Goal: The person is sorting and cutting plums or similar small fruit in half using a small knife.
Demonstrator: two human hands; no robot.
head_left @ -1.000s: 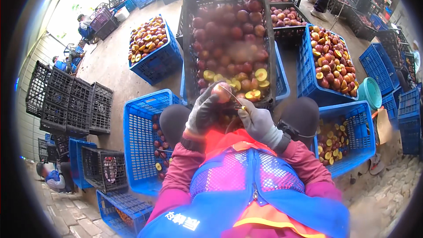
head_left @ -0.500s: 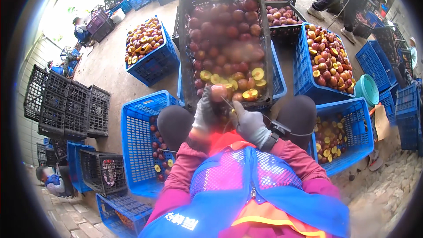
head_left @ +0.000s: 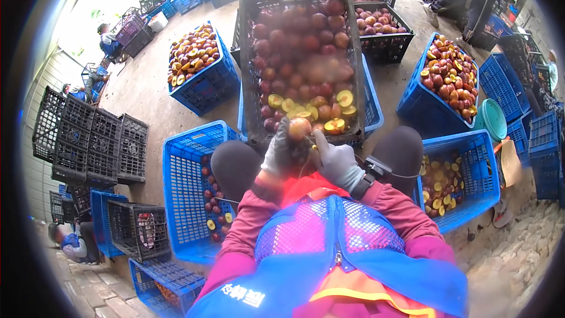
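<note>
My left hand (head_left: 275, 156), in a grey-white glove with dark fingertips, is closed on a reddish plum (head_left: 300, 128) at the near edge of a black crate (head_left: 252, 82). My right hand (head_left: 340, 166), gloved in grey, is closed around a small knife whose thin blade (head_left: 310, 139) meets the plum's right side; most of its handle is hidden in the fist. Whole plums (head_left: 294, 41) fill the crate. Several cut halves with yellow flesh (head_left: 334, 126) lie at its near end.
Blue crates stand by both my knees, one on the left (head_left: 176, 171) and one on the right (head_left: 479, 194), with cut plums inside. Farther out, blue crates of halved plums (head_left: 193, 53) (head_left: 450, 79) flank the black crate. A person with a stick (head_left: 465, 0) is at the upper right.
The full blue crate on the right has shifted rightward and turned, and the person with the stick has moved. My right hand and the knife have shifted slightly at the plum.
</note>
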